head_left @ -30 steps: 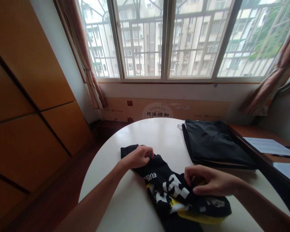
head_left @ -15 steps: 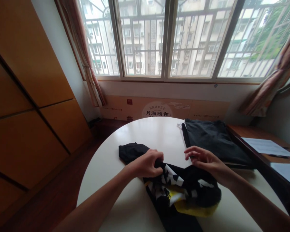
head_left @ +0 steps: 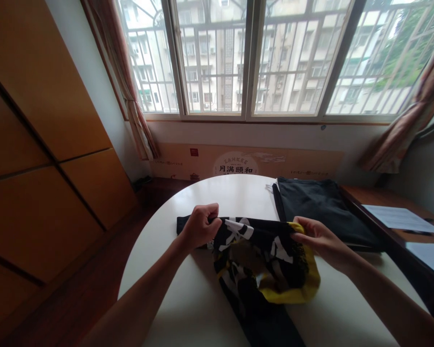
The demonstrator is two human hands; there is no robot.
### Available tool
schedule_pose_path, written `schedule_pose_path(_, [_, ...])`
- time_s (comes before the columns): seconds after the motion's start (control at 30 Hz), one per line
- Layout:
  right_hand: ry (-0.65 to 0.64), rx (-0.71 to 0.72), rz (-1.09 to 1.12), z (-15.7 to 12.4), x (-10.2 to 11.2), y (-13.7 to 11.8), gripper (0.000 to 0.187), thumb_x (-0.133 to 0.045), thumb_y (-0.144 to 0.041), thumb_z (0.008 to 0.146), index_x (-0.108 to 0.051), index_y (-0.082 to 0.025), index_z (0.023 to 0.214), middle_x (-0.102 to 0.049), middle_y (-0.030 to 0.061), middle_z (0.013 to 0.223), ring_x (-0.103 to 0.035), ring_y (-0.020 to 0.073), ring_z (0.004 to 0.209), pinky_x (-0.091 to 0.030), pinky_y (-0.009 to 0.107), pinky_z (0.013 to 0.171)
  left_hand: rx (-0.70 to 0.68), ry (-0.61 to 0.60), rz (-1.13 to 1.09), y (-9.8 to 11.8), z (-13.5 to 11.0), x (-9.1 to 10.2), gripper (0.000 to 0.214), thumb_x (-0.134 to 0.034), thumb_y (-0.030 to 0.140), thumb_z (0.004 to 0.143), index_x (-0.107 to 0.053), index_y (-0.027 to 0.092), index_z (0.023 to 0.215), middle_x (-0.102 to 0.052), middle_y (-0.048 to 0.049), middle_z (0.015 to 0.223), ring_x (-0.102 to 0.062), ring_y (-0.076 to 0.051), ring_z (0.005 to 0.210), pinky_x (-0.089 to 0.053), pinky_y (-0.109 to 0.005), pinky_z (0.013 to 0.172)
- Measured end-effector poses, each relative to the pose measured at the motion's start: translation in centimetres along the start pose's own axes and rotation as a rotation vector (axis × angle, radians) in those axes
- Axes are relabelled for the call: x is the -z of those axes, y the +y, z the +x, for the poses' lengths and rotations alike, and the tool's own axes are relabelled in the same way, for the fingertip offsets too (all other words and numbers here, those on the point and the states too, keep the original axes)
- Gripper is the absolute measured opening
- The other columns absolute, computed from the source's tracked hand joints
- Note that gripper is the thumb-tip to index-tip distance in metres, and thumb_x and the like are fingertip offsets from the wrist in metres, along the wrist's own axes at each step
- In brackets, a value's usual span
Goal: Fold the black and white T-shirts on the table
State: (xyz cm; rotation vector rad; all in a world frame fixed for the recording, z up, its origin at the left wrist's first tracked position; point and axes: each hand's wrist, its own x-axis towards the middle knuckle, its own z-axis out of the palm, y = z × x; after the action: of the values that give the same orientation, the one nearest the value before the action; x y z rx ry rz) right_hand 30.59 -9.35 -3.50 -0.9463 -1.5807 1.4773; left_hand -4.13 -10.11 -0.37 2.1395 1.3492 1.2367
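Note:
A black garment [head_left: 260,231] with white lettering and a yellow band is stretched between my hands above the round white table [head_left: 227,190]. Whether it is a shirt or trousers I cannot tell. My left hand [head_left: 201,224] is closed in a fist on its upper left edge. At the upper right corner, my right hand [head_left: 316,238] pinches the yellow part between thumb and fingers. Below my hands the cloth hangs in an open loop, its yellow band curving round the lower right. A dark part of it reaches left past my left hand, and another runs toward the front edge of view.
A folded dark cloth item [head_left: 311,202] lies at the table's back right. Beyond it, a brown wooden surface [head_left: 361,195] holds paper sheets [head_left: 401,218]. Wooden cabinets [head_left: 79,207] stand on the left, and a barred window [head_left: 217,72] is behind the table.
My left hand has moved left and up. My right hand, loosely curled before, has closed on the yellow part. The cloth between them is now lifted and pulled taut.

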Motion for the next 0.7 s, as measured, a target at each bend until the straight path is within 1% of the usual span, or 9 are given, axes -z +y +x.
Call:
schedule_pose_path(0.1, [0.024, 0.048, -0.008, -0.3, -0.3, -0.5, 0.049, -0.087, -0.057, 0.079, -0.053, -0.022, 0.085, -0.06, -0.0027, 0.073, -0.053, 0.0132, 0.06, -0.042, 0.024, 0.055, 0.066, -0.415, -0.241, -0.3, 0.1, 0.1, 0.043, -0.046, 0.047, 0.091, -0.037, 0.022, 0.057, -0.038, 0.0025, 0.054, -0.036, -0.011, 0.053, -0.03, -0.026, 0.052])
schedule_pose_path(0.13, [0.029, 0.072, -0.053, -0.5, -0.7, -0.7, 0.046, -0.085, -0.057, 0.082, -0.055, -0.022, 0.087, -0.061, -0.0024, 0.073, -0.053, 0.0135, 0.06, -0.042, 0.024, 0.055, 0.099, -0.497, -0.278, -0.3, 0.1, -0.1, 0.047, -0.045, 0.051, 0.095, -0.046, 0.02, 0.06, -0.047, 0.0006, 0.056, -0.043, -0.011, 0.053, -0.034, -0.026, 0.052])
schedule_pose_path(0.2, [0.012, 0.158, -0.194, -0.9, -1.9, -1.1, 0.036, -0.079, -0.052, 0.088, -0.062, -0.021, 0.09, -0.064, -0.0001, 0.075, -0.057, 0.0163, 0.065, -0.045, 0.026, 0.059, 0.116, -0.518, -0.244, 0.0, -0.1, -0.6, 0.041, -0.056, 0.053, 0.095, -0.066, 0.016, 0.083, -0.066, -0.0038, 0.075, -0.056, -0.014, 0.06, -0.044, -0.026, 0.059])
schedule_pose_path(0.3, [-0.103, 0.325, -0.411, -1.7, -3.8, -1.6, 0.019, -0.068, -0.038, 0.097, -0.073, -0.02, 0.09, -0.074, 0.0085, 0.097, -0.066, 0.0247, 0.089, -0.053, 0.035, 0.082, 0.028, -0.602, -0.169, 0.9, -0.6, -1.5, 0.054, -0.079, 0.048, 0.083, -0.068, 0.021, 0.128, -0.072, -0.007, 0.11, -0.067, -0.019, 0.088, -0.052, -0.029, 0.08])
schedule_pose_path(0.33, [-0.144, 0.367, -0.469, -2.0, -4.2, -1.7, 0.018, -0.065, -0.033, 0.098, -0.076, -0.021, 0.09, -0.075, 0.0108, 0.108, -0.066, 0.027, 0.098, -0.052, 0.039, 0.089, -0.008, -0.691, -0.175, 1.2, -0.7, -1.7, 0.055, -0.082, 0.046, 0.081, -0.069, 0.022, 0.129, -0.072, -0.0066, 0.114, -0.067, -0.021, 0.094, -0.052, -0.03, 0.085])
schedule_pose_path(0.4, [-0.173, 0.431, -0.574, -2.4, -4.8, -1.9, 0.02, -0.062, -0.027, 0.099, -0.079, -0.024, 0.089, -0.073, 0.0119, 0.123, -0.063, 0.0292, 0.108, -0.05, 0.043, 0.097, -0.05, -0.823, -0.184, 1.7, -0.9, -2.1, 0.036, -0.081, 0.04, 0.081, -0.075, 0.021, 0.111, -0.074, -0.0044, 0.105, -0.067, -0.022, 0.096, -0.051, -0.03, 0.088])
schedule_pose_path(0.5, [-0.123, 0.482, -0.663, -2.7, -4.8, -2.3, 0.016, -0.063, -0.025, 0.098, -0.079, -0.026, 0.092, -0.07, 0.0115, 0.131, -0.06, 0.0306, 0.114, -0.048, 0.047, 0.102, -0.01, -0.788, -0.169, 2.2, -1.0, -2.4, 0.009, -0.071, 0.025, 0.081, -0.073, 0.018, 0.085, -0.071, -0.0015, 0.083, -0.064, -0.018, 0.079, -0.049, -0.026, 0.073])
schedule_pose_path(0.6, [-0.13, 0.453, -0.621, -2.6, -4.4, -2.3, 0.014, -0.066, -0.031, 0.098, -0.075, -0.025, 0.107, -0.071, 0.012, 0.123, -0.063, 0.0298, 0.112, -0.05, 0.043, 0.101, 0.057, -0.632, -0.346, 2.2, -0.9, -2.2, 0.008, -0.061, 0.018, 0.072, -0.068, 0.015, 0.071, -0.072, -0.0053, 0.086, -0.061, -0.018, 0.076, -0.044, -0.026, 0.064])
schedule_pose_path(0.7, [-0.134, 0.327, -0.582, -2.3, -3.5, -1.5, 0.029, -0.071, -0.042, 0.097, -0.071, -0.023, 0.118, -0.072, 0.0101, 0.112, -0.065, 0.0266, 0.1, -0.054, 0.036, 0.088, 0.135, -0.481, -0.557, 1.5, -0.5, -1.6, 0.01, -0.056, 0.02, 0.064, -0.063, 0.014, 0.058, -0.061, -0.0036, 0.065, -0.049, -0.013, 0.061, -0.033, -0.025, 0.054])
